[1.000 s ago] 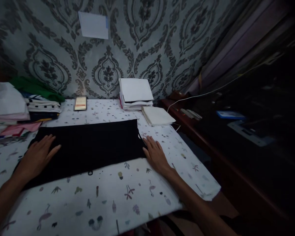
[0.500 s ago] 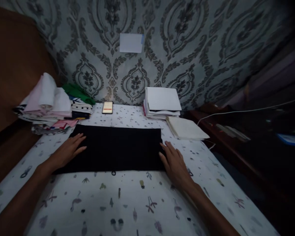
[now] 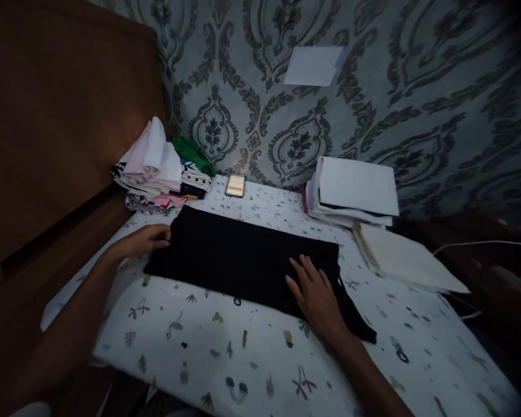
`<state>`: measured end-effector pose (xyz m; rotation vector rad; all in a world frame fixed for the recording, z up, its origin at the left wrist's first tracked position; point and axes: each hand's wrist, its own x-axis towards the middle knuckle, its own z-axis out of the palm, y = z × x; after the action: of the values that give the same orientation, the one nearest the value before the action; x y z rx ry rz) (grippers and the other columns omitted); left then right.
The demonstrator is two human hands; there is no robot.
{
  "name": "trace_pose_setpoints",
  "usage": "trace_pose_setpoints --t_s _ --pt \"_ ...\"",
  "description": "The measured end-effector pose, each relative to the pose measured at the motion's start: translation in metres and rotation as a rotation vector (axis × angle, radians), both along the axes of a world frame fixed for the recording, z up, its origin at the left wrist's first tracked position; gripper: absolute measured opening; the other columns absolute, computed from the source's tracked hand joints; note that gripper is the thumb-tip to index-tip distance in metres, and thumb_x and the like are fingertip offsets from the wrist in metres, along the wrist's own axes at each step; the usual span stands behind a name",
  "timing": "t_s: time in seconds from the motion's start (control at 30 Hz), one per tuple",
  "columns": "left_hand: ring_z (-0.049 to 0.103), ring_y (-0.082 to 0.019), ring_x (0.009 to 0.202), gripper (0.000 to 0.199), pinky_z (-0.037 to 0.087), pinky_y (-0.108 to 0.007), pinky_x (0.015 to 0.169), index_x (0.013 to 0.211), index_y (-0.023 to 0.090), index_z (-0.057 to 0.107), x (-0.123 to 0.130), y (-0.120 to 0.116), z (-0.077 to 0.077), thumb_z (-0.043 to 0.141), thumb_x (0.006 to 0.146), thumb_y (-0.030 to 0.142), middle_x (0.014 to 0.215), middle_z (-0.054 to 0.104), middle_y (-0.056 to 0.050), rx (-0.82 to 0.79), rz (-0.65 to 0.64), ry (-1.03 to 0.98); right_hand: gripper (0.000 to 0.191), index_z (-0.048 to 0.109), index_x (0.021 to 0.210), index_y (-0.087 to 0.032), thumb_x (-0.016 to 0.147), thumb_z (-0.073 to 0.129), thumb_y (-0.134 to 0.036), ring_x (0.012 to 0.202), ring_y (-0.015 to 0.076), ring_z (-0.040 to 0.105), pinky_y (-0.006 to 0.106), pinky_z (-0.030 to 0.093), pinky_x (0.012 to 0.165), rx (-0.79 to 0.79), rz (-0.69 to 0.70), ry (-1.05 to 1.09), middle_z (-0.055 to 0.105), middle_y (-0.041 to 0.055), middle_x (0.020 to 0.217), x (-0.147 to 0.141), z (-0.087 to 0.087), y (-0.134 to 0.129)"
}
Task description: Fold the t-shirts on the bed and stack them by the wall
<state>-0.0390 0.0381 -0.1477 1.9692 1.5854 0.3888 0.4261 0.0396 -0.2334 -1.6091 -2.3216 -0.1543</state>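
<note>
A folded black cloth (image 3: 234, 255) lies flat across the patterned white sheet, its lower right corner reaching out to the right. At the cloth's left edge is my left hand (image 3: 154, 236), fingers curled together with the edge against them. My right hand (image 3: 315, 289) rests on the cloth's right part, palm down with the fingers spread.
Folded clothes (image 3: 156, 168) are stacked at the back left beside a wooden panel (image 3: 69, 104). A lit phone (image 3: 235, 185) lies near the wall. At the back right are stacked papers (image 3: 358, 185) and a cream-coloured folded item (image 3: 408, 260), with a white cable (image 3: 486, 244) beyond.
The view has turned left. My left fingers have curled at the cloth's left edge. My right hand now lies further in on the cloth, whose right corner shows beyond it.
</note>
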Motion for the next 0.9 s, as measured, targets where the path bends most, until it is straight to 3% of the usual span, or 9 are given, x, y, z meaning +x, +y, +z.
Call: trace_pose_setpoints --t_s 0.17,0.3,0.43,0.53,0.63,0.73,0.9 --pt "0.050 -0.016 0.072 0.019 0.038 -0.026 0.066 0.081 0.021 0.052 -0.003 0.003 -0.009 0.054 0.081 0.040 0.075 0.055 0.002 0.049 0.063 0.028 0.059 0.050 0.143 -0.019 0.101 0.026 -0.052 0.144 0.0297 0.038 0.055 0.035 0.113 -0.002 0.001 0.004 0.046 0.0157 0.153 0.001 0.000 0.000" --pt "0.056 -0.019 0.076 0.020 0.043 -0.029 0.070 0.091 0.021 0.058 -0.005 0.002 -0.008 0.053 0.083 0.039 0.081 0.060 0.000 0.074 0.106 0.111 0.060 0.050 0.144 -0.019 0.101 0.027 -0.053 0.144 0.0311 0.038 0.057 0.036 0.112 -0.007 0.019 0.007 0.045 0.0161 0.153 0.001 0.001 0.000" --pt "0.059 -0.026 0.109 0.035 0.046 -0.040 0.095 0.116 0.020 0.058 0.018 0.003 -0.008 0.044 0.093 0.042 0.115 0.065 -0.010 0.363 0.191 0.225 0.059 0.049 0.144 -0.021 0.100 0.027 -0.053 0.144 0.0313 0.038 0.056 0.036 0.112 -0.003 0.021 0.021 0.045 0.0153 0.153 0.002 0.001 0.001" --pt "0.041 -0.027 0.140 0.054 0.033 -0.045 0.115 0.142 0.015 0.043 0.046 0.009 -0.020 0.038 0.098 0.046 0.148 0.048 -0.016 0.507 0.096 0.273 0.059 0.049 0.144 -0.021 0.101 0.027 -0.054 0.144 0.0305 0.038 0.056 0.036 0.112 -0.006 0.019 0.009 0.045 0.0148 0.153 0.003 0.000 0.001" --pt "0.025 -0.030 0.150 0.070 0.024 -0.048 0.120 0.150 0.008 0.034 0.062 0.016 -0.041 0.035 0.098 0.055 0.159 0.034 -0.020 0.452 0.039 0.403 0.061 0.050 0.143 -0.019 0.101 0.025 -0.054 0.144 0.0299 0.038 0.055 0.036 0.113 -0.001 0.022 -0.004 0.045 0.0157 0.153 0.003 0.000 0.002" --pt "0.023 -0.032 0.151 0.078 0.022 -0.050 0.120 0.150 0.006 0.036 0.058 0.019 -0.058 0.034 0.096 0.062 0.159 0.032 -0.023 0.343 0.056 0.508 0.061 0.052 0.142 -0.017 0.101 0.025 -0.053 0.144 0.0299 0.038 0.055 0.036 0.113 0.007 0.019 -0.005 0.045 0.0164 0.153 0.002 0.001 0.002" --pt "0.021 -0.031 0.151 0.076 0.023 -0.051 0.120 0.152 0.009 0.034 0.048 0.018 -0.064 0.032 0.097 0.061 0.160 0.030 -0.021 0.356 0.062 0.528 0.057 0.052 0.142 -0.019 0.101 0.029 -0.051 0.144 0.0290 0.039 0.054 0.037 0.113 0.017 0.011 0.009 0.047 0.0151 0.152 0.000 0.002 0.001"
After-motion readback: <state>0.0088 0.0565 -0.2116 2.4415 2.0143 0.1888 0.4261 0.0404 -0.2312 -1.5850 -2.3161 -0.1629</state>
